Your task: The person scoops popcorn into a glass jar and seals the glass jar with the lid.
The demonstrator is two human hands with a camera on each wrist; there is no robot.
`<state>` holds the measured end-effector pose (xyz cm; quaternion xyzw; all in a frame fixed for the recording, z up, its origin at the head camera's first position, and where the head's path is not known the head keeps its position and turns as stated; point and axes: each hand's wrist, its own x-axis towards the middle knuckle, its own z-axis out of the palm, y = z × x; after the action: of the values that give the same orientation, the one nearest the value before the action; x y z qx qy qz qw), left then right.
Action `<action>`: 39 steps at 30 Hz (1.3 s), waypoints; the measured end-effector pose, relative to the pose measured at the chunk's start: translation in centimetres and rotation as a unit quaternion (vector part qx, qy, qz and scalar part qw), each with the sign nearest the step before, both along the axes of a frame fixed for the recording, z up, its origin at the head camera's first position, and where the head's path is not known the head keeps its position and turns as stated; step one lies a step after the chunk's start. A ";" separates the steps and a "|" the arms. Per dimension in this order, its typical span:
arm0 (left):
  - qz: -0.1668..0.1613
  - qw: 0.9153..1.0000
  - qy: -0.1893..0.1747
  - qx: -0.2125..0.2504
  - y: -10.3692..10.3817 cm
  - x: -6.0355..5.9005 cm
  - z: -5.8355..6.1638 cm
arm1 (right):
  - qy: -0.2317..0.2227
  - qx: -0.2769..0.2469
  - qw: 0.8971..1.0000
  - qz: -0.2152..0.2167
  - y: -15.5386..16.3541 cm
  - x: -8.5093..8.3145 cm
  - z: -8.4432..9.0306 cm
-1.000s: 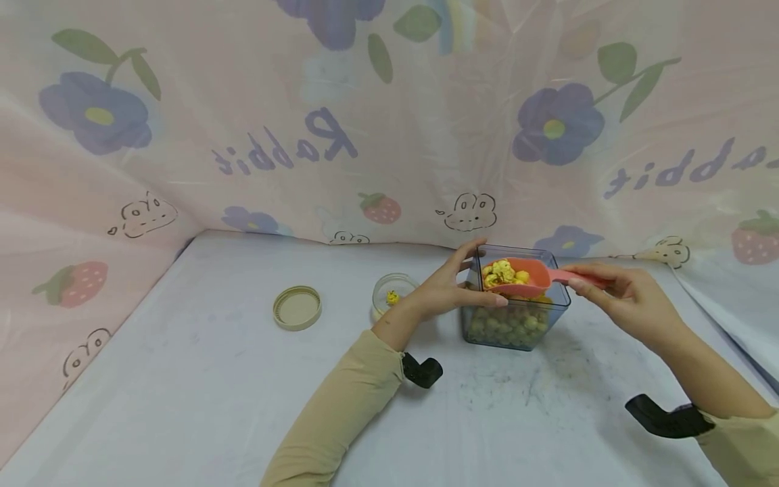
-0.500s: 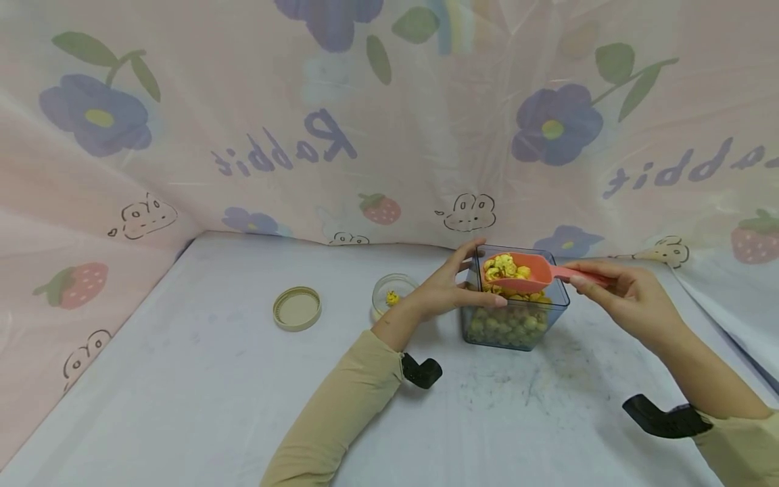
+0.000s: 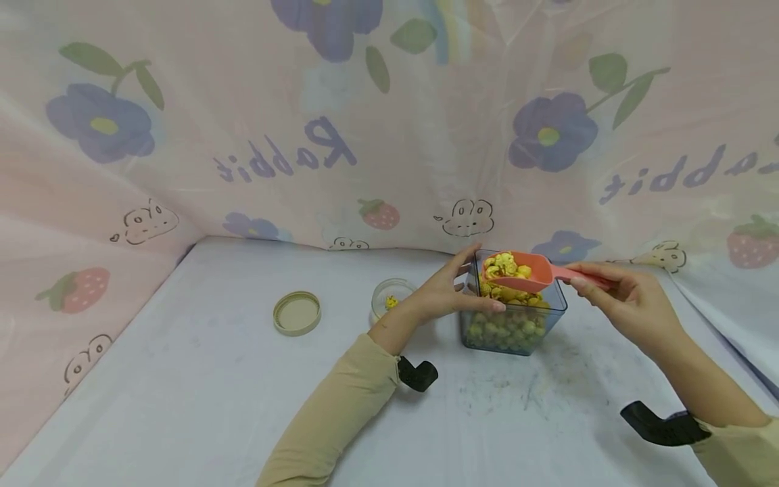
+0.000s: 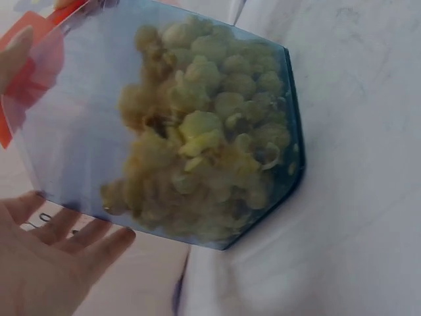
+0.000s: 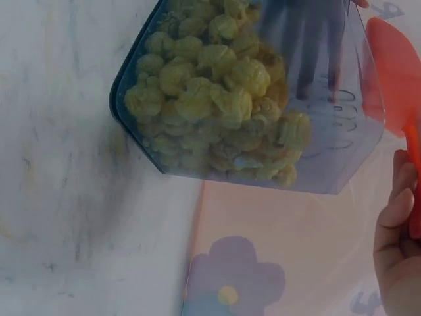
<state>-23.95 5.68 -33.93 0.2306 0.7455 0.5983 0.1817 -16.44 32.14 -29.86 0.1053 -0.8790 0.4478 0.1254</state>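
A clear bluish plastic container (image 3: pixel 511 331) stands on the table, partly filled with yellow popcorn (image 4: pixel 204 99). My left hand (image 3: pixel 435 294) holds it at its left side, thumb along the front rim and fingers along the left wall in the left wrist view. By its handle, my right hand (image 3: pixel 633 297) grips an orange-red scoop (image 3: pixel 535 270), held at the container's mouth above the popcorn inside. Several yellow popcorn pieces (image 3: pixel 506 266) lie in the scoop's bowl. In the right wrist view, the scoop shows beside the container's rim, with my right fingers curled round the handle.
Left of the container is a round clear jar (image 3: pixel 379 297) with a little popcorn in it, partly behind my left wrist. Farther left lies a round beige lid (image 3: pixel 297 313). A printed curtain (image 3: pixel 389 169) hangs behind the white tabletop (image 3: pixel 201 379).
The loaded scoop has risen slightly out of the container, still in my right hand. My left hand stays on the container. The head view has shifted a little.
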 end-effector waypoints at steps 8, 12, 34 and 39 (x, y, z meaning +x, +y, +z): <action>0.030 0.993 0.076 -0.089 -0.7 0.8 0.9 | 0.007 -0.002 1.000 -0.007 -0.5 0.2 0.1; 0.048 0.988 0.093 -0.111 -1.6 1.5 1.4 | 0.003 -0.013 1.000 -0.006 -0.9 0.3 0.2; 0.083 0.965 0.204 -0.143 -8.0 2.5 1.4 | 0.023 -0.044 0.998 0.036 -5.0 1.5 0.5; 0.094 0.961 0.218 -0.142 -9.4 2.4 0.9 | 0.032 -0.032 0.999 0.023 -6.8 2.3 0.3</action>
<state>-21.51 -3.74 -33.00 0.2563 0.8627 0.4359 -0.0109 -14.14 25.29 -29.59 0.1357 -0.8570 0.4751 0.1461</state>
